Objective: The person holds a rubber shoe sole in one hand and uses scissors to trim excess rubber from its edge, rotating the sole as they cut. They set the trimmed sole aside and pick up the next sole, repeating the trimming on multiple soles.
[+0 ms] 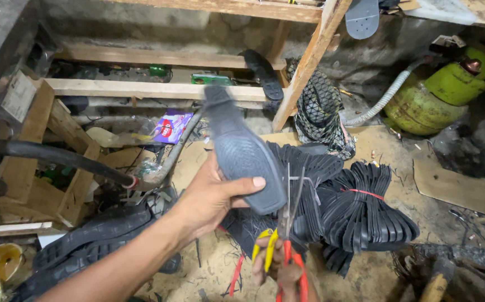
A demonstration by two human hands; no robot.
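Note:
My left hand [212,198] holds up a black rubber shoe sole [242,151], tread side toward me, thumb across its wide end. Low in the view, my right hand [281,271] grips scissors [287,235] with yellow and red handles; the open blades touch the sole's lower right edge. Behind the sole lies a stack of black rubber soles [360,207] tied with a red band on the dirt floor.
A green gas cylinder [435,92] with a grey hose lies at the right. Wooden shelves [153,88] and a slanted wooden post [309,59] stand behind. A black tyre [86,240] lies at lower left, a cardboard sheet [455,184] at right, and a black pipe [52,156] at left.

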